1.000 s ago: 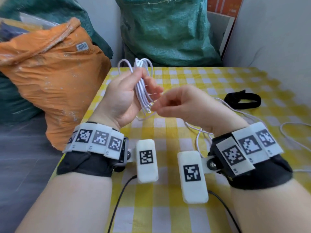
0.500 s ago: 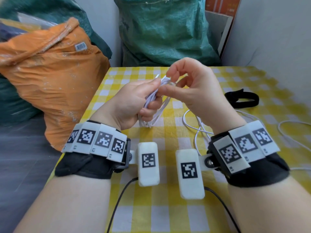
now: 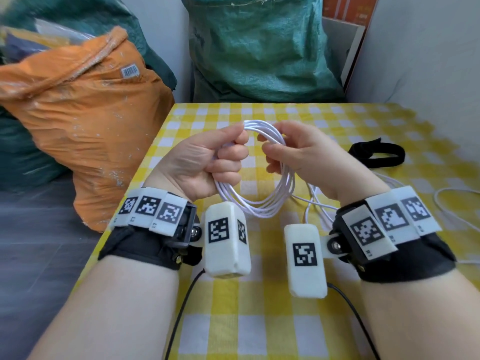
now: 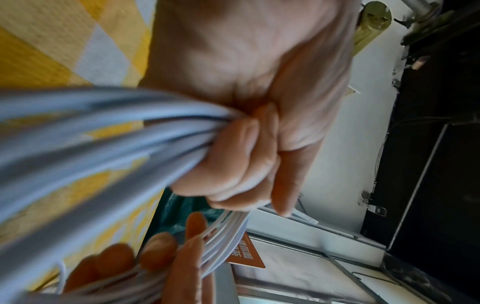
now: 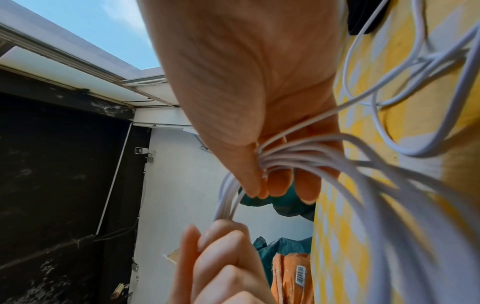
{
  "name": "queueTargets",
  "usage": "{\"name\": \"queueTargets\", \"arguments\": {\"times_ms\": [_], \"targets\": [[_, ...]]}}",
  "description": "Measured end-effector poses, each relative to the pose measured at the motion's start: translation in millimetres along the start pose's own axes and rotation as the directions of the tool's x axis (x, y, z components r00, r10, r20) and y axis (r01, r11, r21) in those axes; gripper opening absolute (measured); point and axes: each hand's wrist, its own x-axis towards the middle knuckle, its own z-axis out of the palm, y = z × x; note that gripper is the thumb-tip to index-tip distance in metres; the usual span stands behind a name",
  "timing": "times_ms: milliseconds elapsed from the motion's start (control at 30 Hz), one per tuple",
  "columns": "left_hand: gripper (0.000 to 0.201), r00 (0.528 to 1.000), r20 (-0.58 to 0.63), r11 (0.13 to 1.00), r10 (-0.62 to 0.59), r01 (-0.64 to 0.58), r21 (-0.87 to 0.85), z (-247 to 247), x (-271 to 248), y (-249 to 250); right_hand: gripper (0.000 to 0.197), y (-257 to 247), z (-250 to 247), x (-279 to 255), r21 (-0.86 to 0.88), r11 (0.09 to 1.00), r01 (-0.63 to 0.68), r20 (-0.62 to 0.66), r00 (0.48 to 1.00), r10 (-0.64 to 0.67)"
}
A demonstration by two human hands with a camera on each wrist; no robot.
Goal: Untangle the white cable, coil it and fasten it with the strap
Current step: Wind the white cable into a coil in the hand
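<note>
The white cable (image 3: 262, 206) forms a round coil of several loops held above the yellow checked table (image 3: 259, 294). My left hand (image 3: 215, 159) grips the coil's left side in a fist; its curled fingers (image 4: 233, 156) wrap the strands. My right hand (image 3: 291, 152) pinches the coil's right side, thumb and fingertips (image 5: 259, 185) closed on the bundle (image 5: 291, 156). Loose cable (image 3: 317, 201) trails from the coil to the table on the right. The black strap (image 3: 376, 154) lies curled on the table beyond my right hand.
An orange sack (image 3: 78, 120) stands left of the table and a green sack (image 3: 259, 48) behind it. More white cable (image 3: 452, 201) lies at the table's right edge. A grey wall (image 3: 428, 61) rises at the back right.
The coil has opened from a narrow bunch into a round loop. My right hand moved from the top of the bundle to its right side, and both hands came lower and nearer to me.
</note>
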Motion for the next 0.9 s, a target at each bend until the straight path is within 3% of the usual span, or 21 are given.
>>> {"name": "queueTargets", "arguments": {"times_ms": [133, 300, 533, 700, 900], "targets": [[0.026, 0.996, -0.085, 0.995, 0.029, -0.037, -0.094, -3.3, 1.2, -1.5, 0.019, 2.3, -1.6, -0.2, 0.034, 0.995, -0.098, 0.003, 0.995, 0.098], [0.024, 0.999, -0.054, 0.98, -0.004, -0.007, -0.197, -2.8, 2.3, -0.7, 0.022, -1.2, 1.1, 0.9, 0.058, 0.989, -0.135, -0.023, 0.99, 0.137], [0.027, 0.987, -0.16, 0.999, -0.029, 0.021, -0.05, -4.8, -0.5, 2.0, 0.025, -3.0, -1.6, -4.1, 0.124, 0.981, -0.152, 0.069, 0.987, 0.145], [0.027, 0.984, -0.171, 0.998, -0.045, 0.05, 0.025, -6.7, -2.1, 1.7, 0.043, -2.9, -2.1, -6.6, 0.197, 0.966, -0.168, 0.049, 0.986, 0.162], [0.028, 0.985, -0.166, 0.994, -0.056, 0.071, 0.086, -6.3, -1.6, 1.6, 0.048, -2.1, 0.2, -4.5, 0.266, 0.944, -0.193, 0.03, 0.981, 0.192]]}}
